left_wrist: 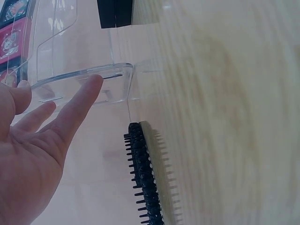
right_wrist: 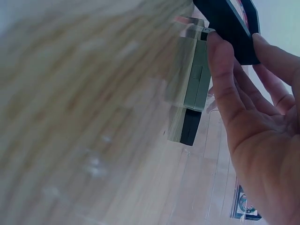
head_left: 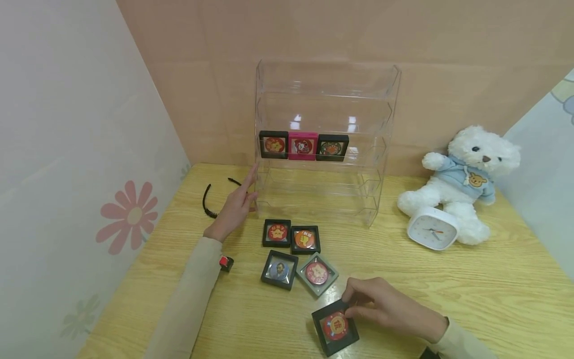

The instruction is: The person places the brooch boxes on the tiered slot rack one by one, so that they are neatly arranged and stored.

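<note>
My right hand (head_left: 381,306) pinches a black-framed badge case (head_left: 335,327) with a red round badge, between thumb and fingers; the right wrist view shows this grip too. With fingers extended, my left hand (head_left: 235,205) touches the left side of a clear acrylic rack (head_left: 323,197). In the left wrist view the fingers lie along the rack's edge (left_wrist: 108,70). One rack tier holds a black case (head_left: 274,144), a pink case (head_left: 303,146) and another black case (head_left: 332,148) side by side. On the table lie a grey case (head_left: 317,273) and several black ones, including one with a portrait (head_left: 279,269).
A black toothed headband (head_left: 207,202) lies left of the rack, by my left hand. At the right sit a white teddy bear (head_left: 466,184) in a blue top and a white clock (head_left: 433,229). A small black-and-red object (head_left: 226,263) is beside my left sleeve.
</note>
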The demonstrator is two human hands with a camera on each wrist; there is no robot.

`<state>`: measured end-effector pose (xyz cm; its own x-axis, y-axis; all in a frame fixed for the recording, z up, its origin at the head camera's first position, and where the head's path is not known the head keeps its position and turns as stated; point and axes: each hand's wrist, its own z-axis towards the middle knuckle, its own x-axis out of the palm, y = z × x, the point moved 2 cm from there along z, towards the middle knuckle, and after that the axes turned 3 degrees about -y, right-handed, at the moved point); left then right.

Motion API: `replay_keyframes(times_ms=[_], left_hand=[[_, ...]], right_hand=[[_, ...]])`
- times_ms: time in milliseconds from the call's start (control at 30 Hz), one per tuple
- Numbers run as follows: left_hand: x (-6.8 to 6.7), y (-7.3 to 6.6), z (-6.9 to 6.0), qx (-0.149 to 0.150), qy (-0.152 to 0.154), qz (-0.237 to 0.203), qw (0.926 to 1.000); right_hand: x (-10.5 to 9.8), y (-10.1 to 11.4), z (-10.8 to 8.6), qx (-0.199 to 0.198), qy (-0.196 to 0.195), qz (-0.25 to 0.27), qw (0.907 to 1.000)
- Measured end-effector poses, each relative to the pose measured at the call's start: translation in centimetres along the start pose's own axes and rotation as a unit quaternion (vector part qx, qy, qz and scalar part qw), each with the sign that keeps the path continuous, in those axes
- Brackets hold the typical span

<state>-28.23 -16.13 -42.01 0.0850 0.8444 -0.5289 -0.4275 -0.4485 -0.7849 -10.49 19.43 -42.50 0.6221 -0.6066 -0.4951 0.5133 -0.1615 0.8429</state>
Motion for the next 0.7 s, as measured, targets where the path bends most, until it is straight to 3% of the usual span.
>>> replay_keyframes(times_ms=[333,533,700], left_hand=[[0.0,0.1,0.0,0.003,0.001,-0.008,1.0],[0.0,0.0,0.0,0.004,0.002,0.001,1.0],[0.0,0.1,0.1,0.005,0.0,0.013,0.9999]], right_hand=[[0.0,0.1,-0.3,-0.013,-0.016,-0.012,0.9997],[-0.6,0.3,-0.4,-0.043,-0.068,-0.056,0.9952],[-1.5,1.0,-0.4,-0.055,-0.127,-0.092,0.9861]])
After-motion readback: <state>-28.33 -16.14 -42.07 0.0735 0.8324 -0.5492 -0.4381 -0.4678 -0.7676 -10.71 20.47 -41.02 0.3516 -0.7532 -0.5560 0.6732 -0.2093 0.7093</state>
